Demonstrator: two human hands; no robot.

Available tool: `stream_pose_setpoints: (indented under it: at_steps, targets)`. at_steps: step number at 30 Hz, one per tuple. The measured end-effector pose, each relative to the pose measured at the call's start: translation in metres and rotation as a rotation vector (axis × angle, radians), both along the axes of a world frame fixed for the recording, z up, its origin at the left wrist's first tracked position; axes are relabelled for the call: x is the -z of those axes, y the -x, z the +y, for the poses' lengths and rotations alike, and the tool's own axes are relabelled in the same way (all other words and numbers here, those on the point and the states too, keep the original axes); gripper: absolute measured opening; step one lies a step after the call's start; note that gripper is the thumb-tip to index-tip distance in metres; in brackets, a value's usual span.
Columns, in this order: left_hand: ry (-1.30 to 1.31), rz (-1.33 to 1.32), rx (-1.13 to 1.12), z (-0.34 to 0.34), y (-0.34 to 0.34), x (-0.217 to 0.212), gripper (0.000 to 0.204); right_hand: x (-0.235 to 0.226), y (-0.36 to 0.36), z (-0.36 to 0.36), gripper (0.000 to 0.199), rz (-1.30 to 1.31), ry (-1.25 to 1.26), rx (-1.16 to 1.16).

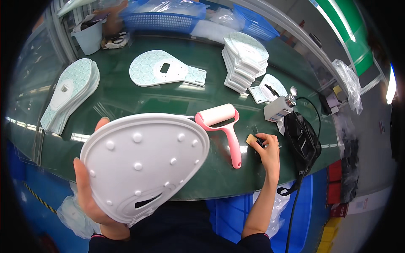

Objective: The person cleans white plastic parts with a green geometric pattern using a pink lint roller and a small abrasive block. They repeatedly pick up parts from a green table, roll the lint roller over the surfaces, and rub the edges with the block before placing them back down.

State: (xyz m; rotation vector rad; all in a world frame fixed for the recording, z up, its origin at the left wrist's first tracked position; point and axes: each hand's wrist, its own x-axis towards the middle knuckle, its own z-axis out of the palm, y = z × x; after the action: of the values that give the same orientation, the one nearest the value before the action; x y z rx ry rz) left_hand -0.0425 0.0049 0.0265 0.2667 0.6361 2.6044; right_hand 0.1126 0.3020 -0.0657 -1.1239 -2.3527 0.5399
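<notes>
White plastic panel point(126, 154), studs showing, is grasped by its rim in the left hand point(89, 203), left of a pink roller point(233, 145) on a dark green surface point(158, 99). Right of the roller, fingers point(268, 137) of the right hand point(271, 157) pinch a small tan-and-black piece point(251, 139), its kind unclear. Beyond the roller lie a patterned board point(145, 69) and a stack of boards point(247, 57), with blue baskets point(164, 21) farther back; to its right, a white bottle point(276, 109) and a black bag point(298, 137). A blue tub point(307, 211) stands below the surface, nearer than the roller.
</notes>
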Motion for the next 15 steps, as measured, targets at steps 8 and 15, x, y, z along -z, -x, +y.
stream_pose_setpoints:
  at_steps: [8,15]
  targets:
    - [-0.020,-0.005,0.111,-0.007,-0.001,0.006,0.065,0.015,-0.001,0.019,0.018,0.145,0.107,-0.032]
    - [0.211,0.164,0.389,-0.022,0.000,-0.003,0.080,-0.073,0.040,-0.114,0.008,0.974,0.247,-0.154]
